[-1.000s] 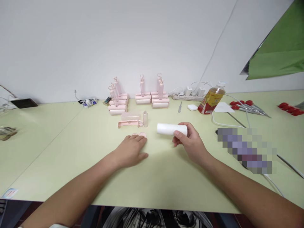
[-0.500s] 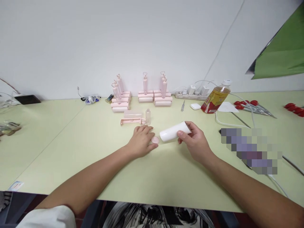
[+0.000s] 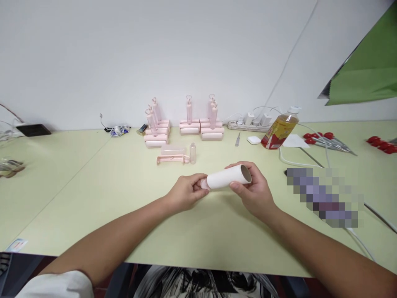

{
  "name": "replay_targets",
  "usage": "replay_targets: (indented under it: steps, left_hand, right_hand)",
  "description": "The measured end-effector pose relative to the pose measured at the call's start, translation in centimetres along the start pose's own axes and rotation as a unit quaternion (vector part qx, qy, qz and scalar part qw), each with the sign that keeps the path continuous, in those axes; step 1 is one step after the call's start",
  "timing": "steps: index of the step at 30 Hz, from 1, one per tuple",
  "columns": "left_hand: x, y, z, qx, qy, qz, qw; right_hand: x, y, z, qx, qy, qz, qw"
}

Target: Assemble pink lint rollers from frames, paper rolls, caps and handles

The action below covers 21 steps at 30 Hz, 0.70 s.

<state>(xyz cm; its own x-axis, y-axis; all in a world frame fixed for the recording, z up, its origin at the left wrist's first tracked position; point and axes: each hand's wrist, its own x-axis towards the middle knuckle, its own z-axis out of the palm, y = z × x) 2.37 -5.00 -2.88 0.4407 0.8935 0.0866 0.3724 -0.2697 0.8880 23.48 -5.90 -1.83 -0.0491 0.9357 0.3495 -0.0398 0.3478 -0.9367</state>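
Note:
My right hand [image 3: 252,186] is wrapped around a white lint roller refill [image 3: 223,177], a paper roll whose hollow cardboard core faces right. Between the thumb and fingers of my left hand [image 3: 187,191] is a small round pink end cap [image 3: 204,184], held against the roll's left end. Whether the cap sits inside the core is hidden. Beyond my hands lie an open pink roller frame [image 3: 172,159] and a translucent pink cover [image 3: 173,149]. Beside them a clear pink tube handle [image 3: 192,153] stands upright.
Several pink lint rollers [image 3: 212,133] with upright handles stand along the wall. A white power strip [image 3: 245,126], a tilted drink bottle [image 3: 280,129] and red-handled tools [image 3: 330,142] are at the back right. A pixelated object [image 3: 322,198] lies right of my hands.
My left hand has picked the pink end cap up off the table and brought it to the roll. The roll has turned in my right hand so its open core shows.

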Motion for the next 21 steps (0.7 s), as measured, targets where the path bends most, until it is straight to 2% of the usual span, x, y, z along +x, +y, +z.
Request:
replay_targets:
  steps: [2,5,9,12,15,21]
  left_hand:
    - [0.0,-0.3,0.3,-0.096,0.002,-0.029,0.995]
    - [0.1,-0.3,0.4,-0.236,-0.005,-0.052,0.97]
    - [0.0,0.1,0.0,-0.327,-0.027,-0.078,0.942]
    - [-0.1,0.1,-0.1,-0.335,-0.021,-0.052,0.941]
    - [-0.2,-0.2,-0.1,-0.305,0.006,-0.005,0.952]
    - [-0.4,-1.3,-0.7,-0.133,0.089,0.083,0.984]
  right_hand:
    - [-0.4,-0.5,0.2,-0.031,-0.013,-0.008,0.999]
    - [-0.6,-0.8,0.1,-0.06,-0.027,0.008,0.998]
    - [-0.4,-0.8,-0.1,-0.044,-0.011,0.031,0.998]
    - [-0.3,-0.9,-0.1,-0.013,0.002,0.043,0.999]
    - [-0.3,-0.9,0.1,0.014,-0.004,0.058,0.998]
    - [0.0,-0.6,0.0,0.086,-0.06,0.157,0.982]
